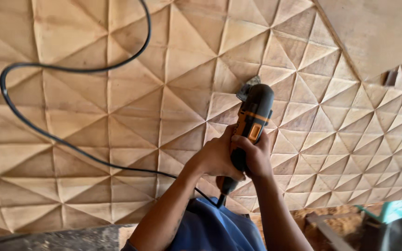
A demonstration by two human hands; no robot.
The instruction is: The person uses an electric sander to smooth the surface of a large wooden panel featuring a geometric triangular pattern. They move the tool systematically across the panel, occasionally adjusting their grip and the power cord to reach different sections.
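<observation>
Warm, even daylight fell on the carved wooden panel [117, 116], with soft shadows in its triangular grooves. The view bowed toward the edges, the lower right corner was blurred, and nothing glared.

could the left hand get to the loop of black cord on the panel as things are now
Probably yes, but only by letting go. The left hand is wrapped around the orange and black power tool beside the right hand. The black cord lies bare on the carved wooden panel, with nothing over it.
</observation>
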